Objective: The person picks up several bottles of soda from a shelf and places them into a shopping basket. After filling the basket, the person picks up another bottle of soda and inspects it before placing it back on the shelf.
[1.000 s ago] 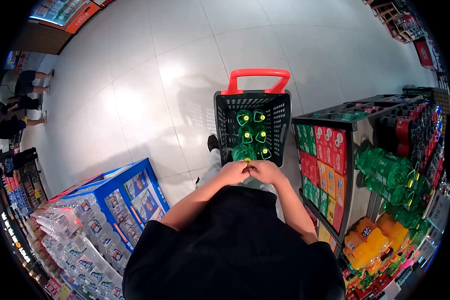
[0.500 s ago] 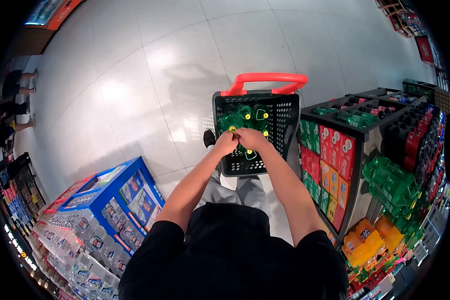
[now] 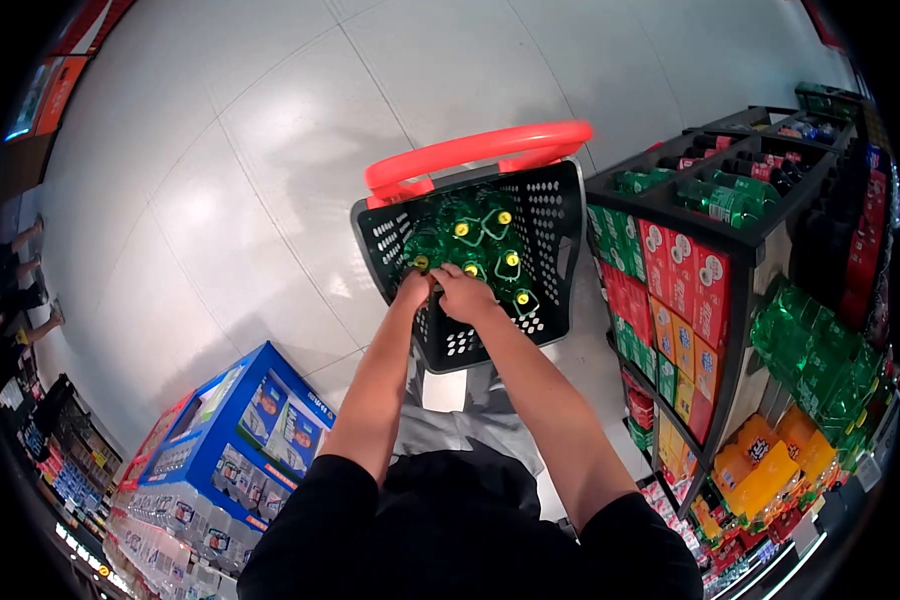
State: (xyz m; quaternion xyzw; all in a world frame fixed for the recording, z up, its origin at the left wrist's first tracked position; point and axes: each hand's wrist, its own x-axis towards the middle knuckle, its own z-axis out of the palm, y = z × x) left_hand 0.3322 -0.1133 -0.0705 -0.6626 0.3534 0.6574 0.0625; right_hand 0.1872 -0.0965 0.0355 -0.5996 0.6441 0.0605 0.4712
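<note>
Both hands are close together over the near left part of a black shopping basket [image 3: 558, 310] with a red handle [image 3: 480, 150]. My left hand [image 3: 414, 290] is closed just below the yellow cap of a green bottle [image 3: 423, 246] and appears to grip it by the neck. My right hand [image 3: 463, 294] has its fingers curled beside the left; what they hold is hidden. Several more green bottles with yellow caps [image 3: 505, 218] and green carry loops stand in the basket. One yellow cap [image 3: 470, 270] shows right by my right fingers.
A drinks rack [image 3: 760, 240] with red, green and orange can packs stands close on the right. Large green bottles [image 3: 810, 350] and orange bottle packs [image 3: 760, 465] lie along it. A blue display [image 3: 260, 400] with bottled drinks is at lower left. People's legs [image 3: 30, 285] show far left.
The basket has shifted left in view and looks larger and turned, its handle now tilted. My hands have moved left with it, staying at the same corner bottle.
</note>
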